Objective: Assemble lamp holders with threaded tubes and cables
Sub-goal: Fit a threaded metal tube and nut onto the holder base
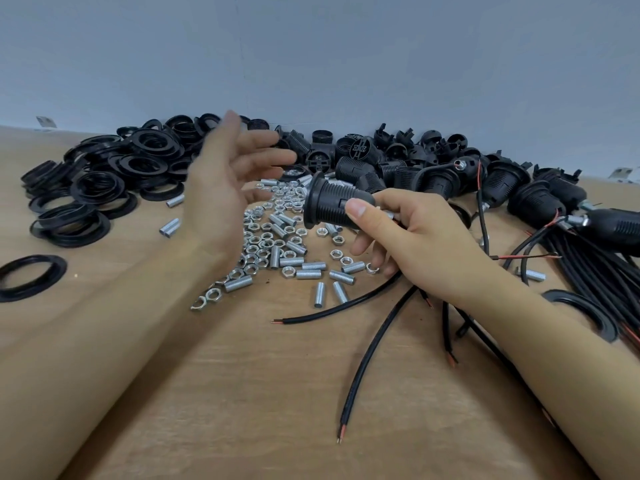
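Note:
My right hand (412, 237) grips a black lamp holder (332, 202) by its narrow end, thumb on top, its flanged open end pointing left. A metal threaded tube (388, 214) shows at the holder's base between my fingers, and a black cable (346, 308) trails from under that hand. My left hand (225, 188) hovers just left of the holder with fingers spread and relaxed, holding nothing; it looks blurred. Loose threaded tubes (310, 265) and hex nuts (258, 240) lie scattered on the wooden table (242, 393) below both hands.
A heap of black rings (114, 174) fills the back left, one ring (29, 277) lying apart. Black holder parts (381, 154) pile along the wall. Assembled holders with cables (568, 216) lie at the right, another ring (585, 311) by my right forearm. Loose cables (374, 348) cross the front.

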### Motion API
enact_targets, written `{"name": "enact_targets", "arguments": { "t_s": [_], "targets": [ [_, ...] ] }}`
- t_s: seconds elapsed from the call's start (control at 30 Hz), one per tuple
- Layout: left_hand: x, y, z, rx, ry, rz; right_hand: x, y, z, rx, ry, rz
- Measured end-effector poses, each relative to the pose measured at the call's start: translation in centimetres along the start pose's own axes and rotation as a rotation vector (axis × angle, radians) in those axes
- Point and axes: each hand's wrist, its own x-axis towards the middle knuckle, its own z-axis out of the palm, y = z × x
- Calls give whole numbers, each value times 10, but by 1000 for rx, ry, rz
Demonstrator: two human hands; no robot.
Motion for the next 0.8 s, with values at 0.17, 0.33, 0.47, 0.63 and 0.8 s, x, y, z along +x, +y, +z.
{"name": "enact_targets", "arguments": {
  "t_s": [0.17, 0.33, 0.47, 0.63, 0.8],
  "targets": [
    [-1, -5, 1, -21, -222, -96, 0, 0, -2, 25, 8, 10],
    [0, 5, -9, -331, -53, -48, -1, -1, -3, 55, -9, 11],
    [0, 1, -7, -201, -63, -73, -2, -3, -2, 136, -60, -16],
    [-1, -5, -2, -78, -182, -151, -3, -5, -4, 268, -114, -20],
    [-2, 2, -5, -324, -288, -163, -1, -1, -5, 220, -86, 1]
  ]
}}
